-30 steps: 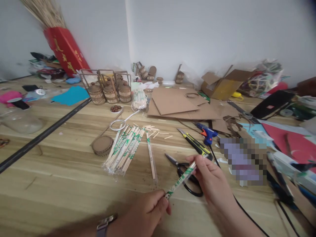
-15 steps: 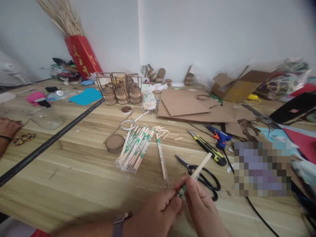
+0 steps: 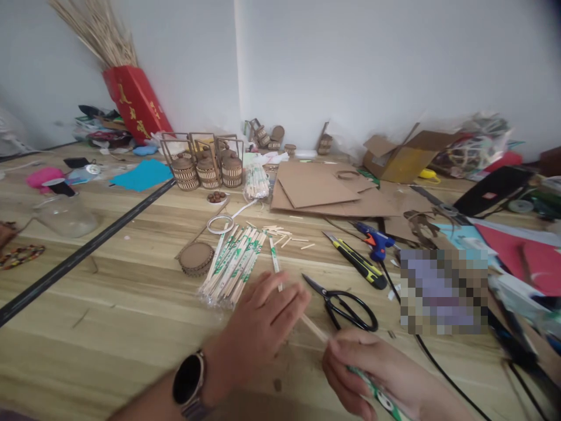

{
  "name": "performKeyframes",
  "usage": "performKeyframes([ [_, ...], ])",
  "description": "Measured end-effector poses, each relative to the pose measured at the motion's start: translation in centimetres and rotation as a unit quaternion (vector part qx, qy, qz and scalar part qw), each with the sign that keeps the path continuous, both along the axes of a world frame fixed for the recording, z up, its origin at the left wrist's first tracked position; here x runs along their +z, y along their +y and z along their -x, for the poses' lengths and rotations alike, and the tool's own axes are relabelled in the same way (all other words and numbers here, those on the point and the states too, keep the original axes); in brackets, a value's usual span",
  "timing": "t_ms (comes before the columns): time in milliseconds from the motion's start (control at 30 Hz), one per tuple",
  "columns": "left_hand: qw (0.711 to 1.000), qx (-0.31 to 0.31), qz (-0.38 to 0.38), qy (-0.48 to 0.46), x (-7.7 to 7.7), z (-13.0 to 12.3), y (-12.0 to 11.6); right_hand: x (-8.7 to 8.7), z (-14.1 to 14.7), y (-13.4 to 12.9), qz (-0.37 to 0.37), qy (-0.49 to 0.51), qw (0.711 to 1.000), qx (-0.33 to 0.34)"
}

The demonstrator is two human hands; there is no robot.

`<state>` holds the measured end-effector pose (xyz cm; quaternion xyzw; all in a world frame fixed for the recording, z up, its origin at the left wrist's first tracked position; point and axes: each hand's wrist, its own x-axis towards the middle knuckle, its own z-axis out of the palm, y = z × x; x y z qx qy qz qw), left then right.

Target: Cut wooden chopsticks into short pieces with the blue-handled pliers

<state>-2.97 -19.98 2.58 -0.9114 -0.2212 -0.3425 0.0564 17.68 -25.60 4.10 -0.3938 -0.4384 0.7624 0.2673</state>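
Observation:
My right hand [image 3: 368, 365] is closed around a pair of chopsticks [image 3: 316, 329]; bare wood sticks out toward my left hand, and a green printed wrapper [image 3: 377, 393] shows below my fingers. My left hand [image 3: 267, 313], wearing a watch, is stretched flat with fingers extended over the lower part of a single wrapped chopstick pair [image 3: 274, 255]. Whether it touches that pair cannot be made out. Just left of it lies a pile of wrapped chopsticks [image 3: 234, 260]. Black-handled scissors [image 3: 337, 304] rest beyond my right hand.
A utility knife [image 3: 357, 263] and blue glue gun [image 3: 374, 240] lie to the right, near cardboard sheets [image 3: 319, 187]. Short stick pieces [image 3: 284, 237], a round cardboard disc [image 3: 196, 259] and small lidded baskets [image 3: 208, 169] are farther back. Another person's hand [image 3: 6, 234] is at far left.
My hands have come apart. The left has moved up and left and opened out; the right keeps the chopsticks, now pointing up-left. The view has shifted slightly right.

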Motion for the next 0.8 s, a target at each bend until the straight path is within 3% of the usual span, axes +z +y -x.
performKeyframes([
  [100, 0.998, -0.042, -0.029, 0.037, 0.1, 0.3, 0.2, 0.3, -0.1, -1.2, 0.054, 0.039, 0.998, -0.002],
  [233, 0.995, -0.069, -0.053, 0.046, 0.3, 0.6, 0.0, 1.3, -1.8, -3.4, 0.094, -0.052, 0.993, -0.043],
  [400, 0.998, -0.044, -0.048, 0.02, 1.0, 0.3, 0.0, 2.9, -5.7, -5.6, 0.024, -0.182, 0.983, -0.023],
  [533, 0.998, -0.007, -0.062, -0.003, 1.0, 0.9, 0.8, 3.5, -9.3, -6.4, -0.022, -0.269, 0.962, 0.038],
  [600, 0.998, 0.017, -0.066, -0.001, 0.9, 1.6, 1.6, 3.5, -11.2, -6.7, -0.046, -0.311, 0.949, -0.008],
  [633, 0.997, 0.042, -0.064, 0.004, 0.8, 2.0, 2.0, 3.4, -12.2, -6.8, -0.066, -0.34, 0.936, -0.064],
  [700, 0.995, 0.084, -0.048, -0.006, 0.6, 2.6, 2.8, 3.1, -14.2, -6.7, -0.119, -0.428, 0.876, -0.186],
  [733, 0.995, 0.089, -0.033, -0.014, 0.5, 2.8, 3.0, 2.8, -15.2, -6.5, -0.151, -0.499, 0.818, -0.244],
  [767, 0.996, 0.086, -0.02, -0.021, 0.3, 2.8, 3.1, 2.6, -16.4, -6.4, -0.184, -0.585, 0.731, -0.298],
  [800, 0.997, 0.077, -0.006, -0.025, 0.1, 2.7, 3.2, 2.3, -17.6, -6.2, -0.195, -0.629, 0.675, -0.332],
])
